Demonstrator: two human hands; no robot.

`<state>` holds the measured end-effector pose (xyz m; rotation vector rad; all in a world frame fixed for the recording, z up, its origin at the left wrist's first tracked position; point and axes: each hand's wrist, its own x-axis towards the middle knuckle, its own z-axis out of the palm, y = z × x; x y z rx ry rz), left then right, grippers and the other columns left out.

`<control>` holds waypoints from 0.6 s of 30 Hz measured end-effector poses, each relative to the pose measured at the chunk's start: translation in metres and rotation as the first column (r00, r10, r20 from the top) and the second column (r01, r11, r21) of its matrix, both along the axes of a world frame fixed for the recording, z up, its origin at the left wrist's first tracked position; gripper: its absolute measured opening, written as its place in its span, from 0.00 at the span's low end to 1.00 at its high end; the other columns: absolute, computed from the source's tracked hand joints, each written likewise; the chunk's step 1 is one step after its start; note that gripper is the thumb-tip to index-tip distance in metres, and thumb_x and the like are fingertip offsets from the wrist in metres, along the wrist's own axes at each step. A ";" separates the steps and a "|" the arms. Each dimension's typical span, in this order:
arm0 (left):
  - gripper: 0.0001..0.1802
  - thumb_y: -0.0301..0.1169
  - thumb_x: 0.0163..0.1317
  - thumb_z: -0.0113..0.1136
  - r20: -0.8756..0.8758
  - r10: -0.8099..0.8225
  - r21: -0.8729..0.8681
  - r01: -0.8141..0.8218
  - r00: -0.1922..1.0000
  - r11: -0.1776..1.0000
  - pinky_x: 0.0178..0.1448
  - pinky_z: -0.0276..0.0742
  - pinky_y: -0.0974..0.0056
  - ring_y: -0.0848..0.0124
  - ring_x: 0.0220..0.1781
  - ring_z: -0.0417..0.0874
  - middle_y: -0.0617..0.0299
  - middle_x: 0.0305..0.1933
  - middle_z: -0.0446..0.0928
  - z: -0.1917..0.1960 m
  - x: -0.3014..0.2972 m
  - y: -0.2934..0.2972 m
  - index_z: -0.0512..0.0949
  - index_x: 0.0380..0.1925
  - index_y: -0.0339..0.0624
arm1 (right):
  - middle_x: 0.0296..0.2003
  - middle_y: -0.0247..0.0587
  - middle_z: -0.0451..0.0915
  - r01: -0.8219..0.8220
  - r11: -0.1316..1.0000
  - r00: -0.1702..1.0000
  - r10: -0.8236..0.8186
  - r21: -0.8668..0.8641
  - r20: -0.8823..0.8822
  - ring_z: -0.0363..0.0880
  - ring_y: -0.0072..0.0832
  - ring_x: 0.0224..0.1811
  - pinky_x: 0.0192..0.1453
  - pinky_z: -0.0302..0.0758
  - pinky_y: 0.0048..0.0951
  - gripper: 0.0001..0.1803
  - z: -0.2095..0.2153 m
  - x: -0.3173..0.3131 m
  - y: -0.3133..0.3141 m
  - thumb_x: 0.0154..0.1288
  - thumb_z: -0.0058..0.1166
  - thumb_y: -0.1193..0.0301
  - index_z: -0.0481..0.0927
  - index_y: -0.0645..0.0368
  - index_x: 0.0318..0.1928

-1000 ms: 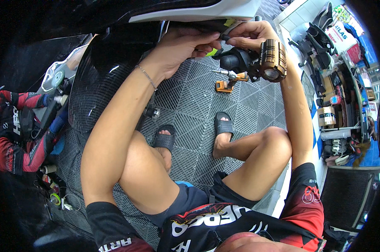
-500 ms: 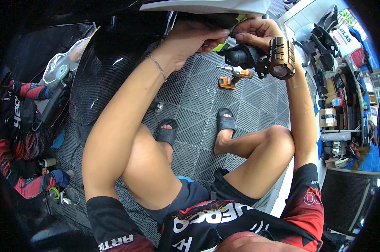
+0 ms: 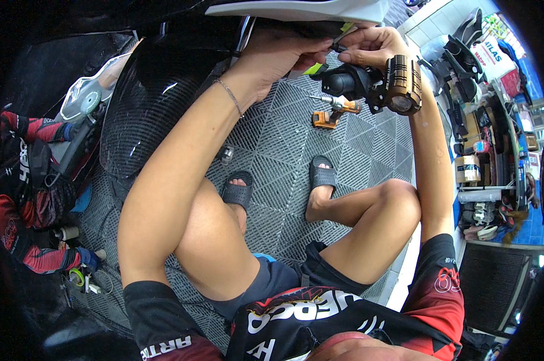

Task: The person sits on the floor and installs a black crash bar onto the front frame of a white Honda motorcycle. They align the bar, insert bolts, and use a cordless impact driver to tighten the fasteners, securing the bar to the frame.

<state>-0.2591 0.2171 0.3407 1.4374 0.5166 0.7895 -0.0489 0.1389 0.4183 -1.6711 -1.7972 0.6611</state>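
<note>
Beneath the pale body panel [image 3: 302, 9] of a vehicle, my two hands meet fingertip to fingertip. A small dark piece [image 3: 339, 48], thin like a cable end, sits between them; its exact kind is too small to make out. My left hand [image 3: 281, 57] pinches one side of it, fingers partly hidden by the back of the hand. My right hand [image 3: 374, 47] pinches the other side between thumb and fingers. Just below the right hand hang a bronze cylindrical lamp [image 3: 403, 85] and a black rounded fitting [image 3: 347, 81]. A yellow-green strip [image 3: 315, 68] shows behind the fingers.
An orange cordless drill [image 3: 335, 111] lies on the grey tiled mat [image 3: 284, 138]. A dark carbon-patterned fender [image 3: 145, 114] curves beside my left arm. Another person in red and black sleeves [image 3: 49, 259] is at the far left. Loaded shelves [image 3: 488, 144] line the right side.
My hands have shifted very slightly, still pinching the small dark piece. At the left, the other person's arms have moved a little.
</note>
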 end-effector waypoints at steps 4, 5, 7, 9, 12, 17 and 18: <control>0.16 0.41 0.60 0.72 0.000 0.036 0.050 -0.036 0.999 0.998 0.52 0.83 0.66 0.74 0.41 0.86 0.60 0.40 0.86 0.002 -0.001 0.000 0.85 0.41 0.41 | 0.34 0.41 0.88 -0.046 0.999 0.996 0.045 0.000 -0.080 0.86 0.24 0.34 0.41 0.83 0.23 0.18 -0.007 -0.001 0.002 0.60 0.70 0.63 0.87 0.61 0.47; 0.16 0.40 0.60 0.72 0.000 0.031 0.054 -0.031 1.000 0.998 0.53 0.83 0.66 0.74 0.42 0.86 0.60 0.40 0.86 0.002 -0.001 0.003 0.85 0.41 0.41 | 0.33 0.40 0.87 -0.047 0.999 0.997 0.047 0.012 -0.062 0.85 0.23 0.33 0.40 0.82 0.22 0.18 -0.008 0.001 0.001 0.63 0.68 0.62 0.87 0.61 0.47; 0.15 0.38 0.61 0.72 0.033 0.021 0.064 -0.023 0.999 0.998 0.54 0.83 0.67 0.73 0.43 0.87 0.59 0.42 0.86 0.002 0.002 0.004 0.85 0.42 0.40 | 0.32 0.39 0.87 -0.051 0.998 0.998 0.052 0.037 -0.025 0.84 0.21 0.31 0.38 0.80 0.20 0.18 -0.011 0.003 0.001 0.67 0.64 0.59 0.87 0.61 0.46; 0.15 0.37 0.61 0.72 0.097 0.018 0.080 -0.025 0.995 0.996 0.55 0.84 0.67 0.73 0.43 0.87 0.59 0.43 0.86 -0.001 0.002 0.005 0.84 0.43 0.40 | 0.31 0.37 0.86 -0.098 0.995 0.987 0.097 -0.005 -0.129 0.81 0.19 0.30 0.35 0.77 0.20 0.19 -0.012 0.000 0.003 0.69 0.61 0.57 0.87 0.61 0.45; 0.15 0.36 0.61 0.72 0.104 0.013 0.053 -0.019 0.995 0.998 0.56 0.84 0.68 0.73 0.44 0.87 0.59 0.43 0.86 -0.003 0.006 0.006 0.84 0.43 0.39 | 0.30 0.35 0.85 -0.122 0.990 0.985 0.112 -0.064 -0.134 0.78 0.18 0.27 0.32 0.74 0.21 0.21 -0.010 0.005 0.004 0.71 0.59 0.54 0.88 0.61 0.43; 0.14 0.36 0.61 0.72 0.087 0.035 0.039 -0.038 0.996 0.999 0.53 0.82 0.69 0.75 0.42 0.85 0.60 0.41 0.85 0.000 0.002 0.002 0.85 0.41 0.39 | 0.30 0.36 0.85 -0.071 0.993 0.997 0.070 -0.092 -0.011 0.79 0.19 0.28 0.32 0.73 0.20 0.21 -0.003 0.004 0.004 0.66 0.64 0.55 0.88 0.63 0.43; 0.14 0.36 0.61 0.72 0.084 0.030 0.020 -0.032 0.996 0.999 0.52 0.82 0.69 0.75 0.42 0.85 0.61 0.41 0.85 0.001 0.000 0.002 0.85 0.41 0.39 | 0.31 0.37 0.85 -0.032 0.999 0.999 0.032 -0.040 0.004 0.79 0.19 0.28 0.33 0.74 0.20 0.21 -0.005 0.001 0.003 0.65 0.66 0.55 0.88 0.63 0.44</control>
